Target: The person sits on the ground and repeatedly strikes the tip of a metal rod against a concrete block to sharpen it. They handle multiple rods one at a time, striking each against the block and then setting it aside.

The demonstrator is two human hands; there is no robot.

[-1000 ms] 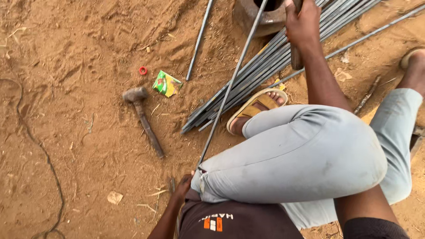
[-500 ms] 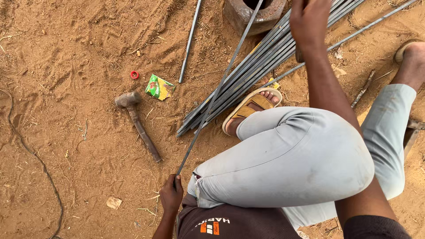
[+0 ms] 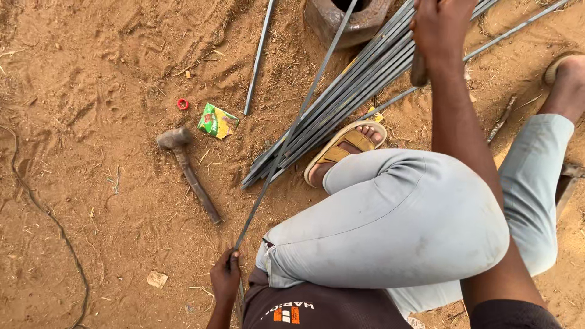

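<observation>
I sit on sandy ground with bent knees in grey trousers. My left hand, low beside my hip, grips the near end of a long thin steel rod. The rod runs up and away into a rusty round metal block at the top. My right hand, arm stretched forward, is closed around a dark handle-like tool above a bundle of steel rods. My sandalled foot rests on that bundle.
A hammer lies on the dirt to the left, with a green wrapper and a small red ring near it. A single rod lies apart from the bundle. A thin cord snakes along the left edge.
My left hand has come out from behind my thigh and now shows fully on the rod's end. The view has shifted slightly; the right hand stays up at the bundle.
</observation>
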